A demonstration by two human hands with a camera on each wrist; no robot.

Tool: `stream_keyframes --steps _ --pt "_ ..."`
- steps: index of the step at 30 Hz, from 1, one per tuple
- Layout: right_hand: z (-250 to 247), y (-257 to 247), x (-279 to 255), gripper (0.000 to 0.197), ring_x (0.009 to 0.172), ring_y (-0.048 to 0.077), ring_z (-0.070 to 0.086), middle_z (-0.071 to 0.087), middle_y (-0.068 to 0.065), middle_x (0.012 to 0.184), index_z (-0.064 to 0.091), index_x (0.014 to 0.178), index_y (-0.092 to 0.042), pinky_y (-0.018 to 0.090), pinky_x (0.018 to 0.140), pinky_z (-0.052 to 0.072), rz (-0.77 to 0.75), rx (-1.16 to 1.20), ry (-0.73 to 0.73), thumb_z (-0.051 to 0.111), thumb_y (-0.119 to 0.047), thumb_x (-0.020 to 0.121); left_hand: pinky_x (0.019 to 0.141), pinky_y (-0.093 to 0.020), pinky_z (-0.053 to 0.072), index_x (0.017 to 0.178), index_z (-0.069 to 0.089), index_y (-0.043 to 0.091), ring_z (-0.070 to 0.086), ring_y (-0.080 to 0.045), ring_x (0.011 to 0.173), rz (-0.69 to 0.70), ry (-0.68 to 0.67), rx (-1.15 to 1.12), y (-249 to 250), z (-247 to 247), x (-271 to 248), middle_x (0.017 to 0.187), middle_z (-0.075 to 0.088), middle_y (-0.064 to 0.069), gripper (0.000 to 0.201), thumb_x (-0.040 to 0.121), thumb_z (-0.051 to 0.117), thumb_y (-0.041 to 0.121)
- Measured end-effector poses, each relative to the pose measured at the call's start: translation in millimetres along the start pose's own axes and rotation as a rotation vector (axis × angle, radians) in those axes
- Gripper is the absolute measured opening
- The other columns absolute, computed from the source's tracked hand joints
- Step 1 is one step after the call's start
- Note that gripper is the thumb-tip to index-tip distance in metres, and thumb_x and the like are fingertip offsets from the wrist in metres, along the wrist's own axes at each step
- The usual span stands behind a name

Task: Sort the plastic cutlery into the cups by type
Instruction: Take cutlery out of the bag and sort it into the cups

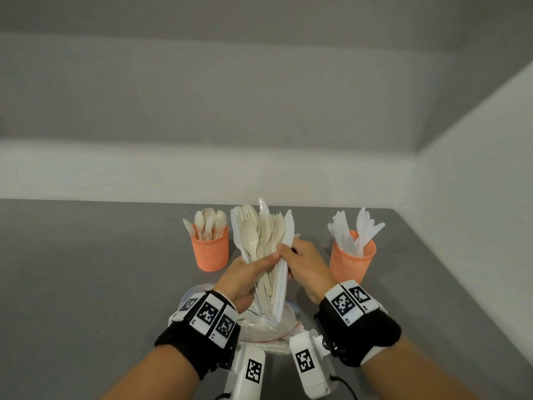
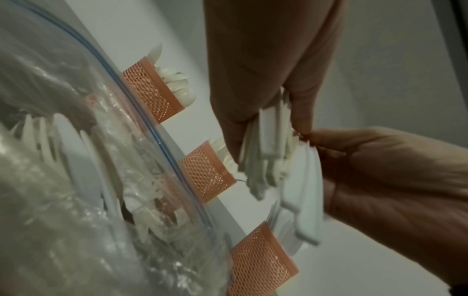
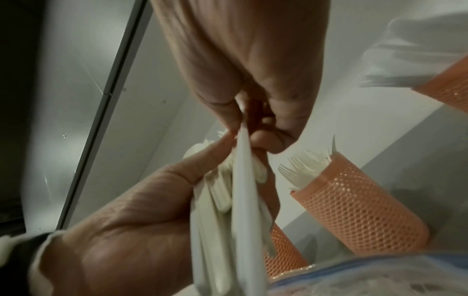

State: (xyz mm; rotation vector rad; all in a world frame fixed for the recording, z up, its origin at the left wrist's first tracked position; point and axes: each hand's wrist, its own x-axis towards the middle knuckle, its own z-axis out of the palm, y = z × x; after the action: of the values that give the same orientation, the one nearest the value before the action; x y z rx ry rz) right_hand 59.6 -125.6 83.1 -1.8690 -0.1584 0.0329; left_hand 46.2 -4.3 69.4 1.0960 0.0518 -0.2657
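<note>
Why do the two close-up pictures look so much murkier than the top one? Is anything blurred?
Head view: evenly lit and sharp on the bundle of cutlery, with wide-angle bending of the wall lines. Left wrist view: dim; the plastic bag close to the lens is soft and glary. Right wrist view: dim and grainy; the white knife and left hand are smeared.

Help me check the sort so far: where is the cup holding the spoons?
In the head view, the cup of spoons stands on the grey table left of the cutlery bundle held in both hands, at the far left of the cup row.
</note>
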Motion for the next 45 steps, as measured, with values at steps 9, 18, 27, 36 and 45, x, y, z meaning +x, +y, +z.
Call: stream_keyframes --steps 9,18,27,36,45 --pt "-4.5 -5.3 4.0 0.024 0.073 0.013 0.057 0.059 0.002 0.079 0.054 0.082 -0.016 0.025 0.069 0.049 0.078 0.151 0.011 0.037 -0.017 0.098 0.062 -0.023 0.056 0.100 0.067 0.000 0.072 -0.019 0.078 0.085 0.046 0.114 3.2 -1.4 6.0 0.086 0.075 -0.012 0.022 0.079 0.063 -0.005" --pt "-23.5 -29.0 21.1 0.012 0.056 0.005 0.049 0.052 -0.006 0.067 0.057 0.087 -0.018 0.020 0.056 0.040 -0.101 0.131 0.155 0.052 -0.028 0.093 0.078 -0.025 0.056 0.107 0.065 0.002 0.070 -0.023 0.091 0.118 0.093 0.266 -1.8 -8.1 10.3 0.097 0.073 -0.013 0.033 0.075 0.069 -0.006" --pt "-26.3 -42.5 43.8 0.017 0.065 0.017 0.052 0.057 0.007 0.071 0.061 0.077 -0.001 0.027 0.063 0.043 -0.099 -0.035 0.154 0.058 -0.014 0.087 0.083 -0.037 0.055 0.102 0.065 0.005 0.067 -0.026 0.084 0.137 0.118 0.430 -2.7 -8.8 8.7 0.091 0.071 -0.013 0.028 0.075 0.071 -0.001" --pt "-39.8 -53.3 48.2 0.020 0.074 0.011 0.059 0.059 0.003 0.083 0.041 0.115 -0.014 0.023 0.067 0.050 -0.100 0.363 0.280 0.027 -0.020 0.102 0.056 -0.022 0.055 0.101 0.062 0.000 0.066 -0.022 0.069 0.072 0.101 0.397 -1.9 -13.8 5.9 0.083 0.068 -0.012 0.025 0.077 0.066 -0.007" --pt "-25.3 -53.8 36.5 0.035 0.044 0.006 0.030 0.033 -0.006 0.059 0.049 0.105 -0.024 0.023 0.043 0.029 -0.139 0.245 0.101 0.036 -0.053 0.092 0.073 -0.033 0.056 0.096 0.064 0.008 0.064 -0.018 0.070 0.156 0.212 0.391 -6.0 -8.8 16.1 0.077 0.068 -0.005 0.024 0.078 0.065 -0.007"
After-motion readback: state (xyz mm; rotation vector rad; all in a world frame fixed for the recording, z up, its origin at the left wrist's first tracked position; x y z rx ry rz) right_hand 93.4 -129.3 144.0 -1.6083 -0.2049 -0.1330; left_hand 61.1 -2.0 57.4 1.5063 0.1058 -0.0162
